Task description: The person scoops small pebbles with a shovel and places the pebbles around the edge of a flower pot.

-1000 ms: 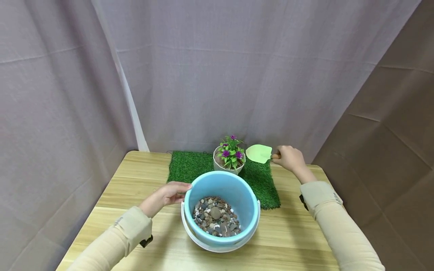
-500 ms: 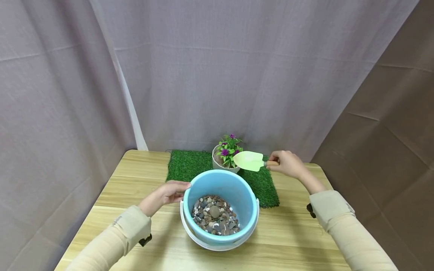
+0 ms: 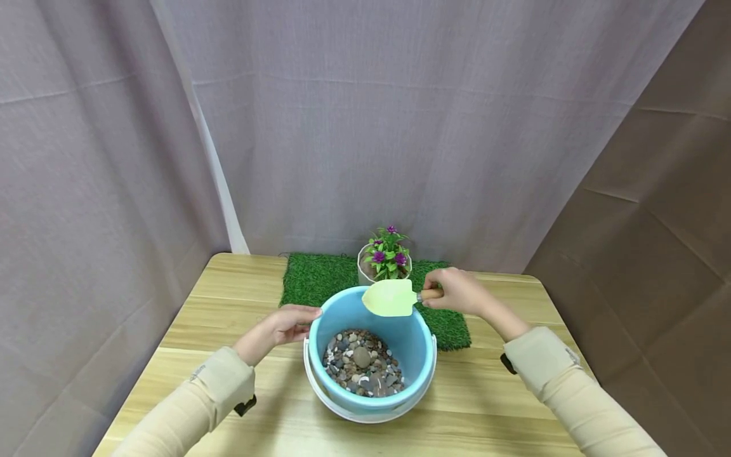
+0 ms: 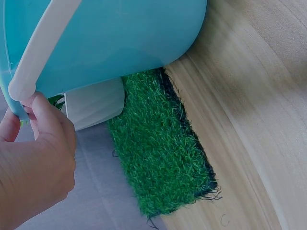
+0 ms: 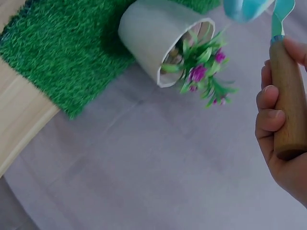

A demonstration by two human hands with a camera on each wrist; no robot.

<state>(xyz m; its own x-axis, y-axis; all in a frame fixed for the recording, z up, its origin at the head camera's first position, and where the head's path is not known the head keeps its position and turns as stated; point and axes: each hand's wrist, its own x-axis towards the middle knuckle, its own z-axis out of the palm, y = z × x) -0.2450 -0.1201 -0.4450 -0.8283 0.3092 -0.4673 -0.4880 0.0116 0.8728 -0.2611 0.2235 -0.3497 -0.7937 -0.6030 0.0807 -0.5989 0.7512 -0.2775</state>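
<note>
A light blue bucket [image 3: 422, 374] with pebbles [image 3: 356, 365] in its bottom stands in the middle of the table. My left hand [image 3: 285, 325] pinches its rim on the left; the left wrist view shows thumb and fingers [image 4: 45, 120] at the rim beside the white handle [image 4: 45, 43]. In my right hand [image 3: 457, 291] is a hand trowel, held by its wooden handle [image 5: 290, 100]. Its pale green blade [image 3: 389, 298] is level over the bucket's far rim, with no stones visible on it. Beyond the bucket sits a white flowerpot [image 5: 148, 36] with a purple-flowered plant [image 3: 385, 254].
The pot rests on a green artificial grass mat [image 3: 314, 279], which the bucket partly overlaps in the head view. Beneath everything is a wooden table [image 3: 228, 311]. Grey curtains [image 3: 354, 139] hang behind, and a brown cloth [image 3: 645, 254] is at the right.
My right hand has carried the trowel leftward and toward me, from beside the flowerpot to over the bucket's far rim. The left hand keeps its place on the bucket.
</note>
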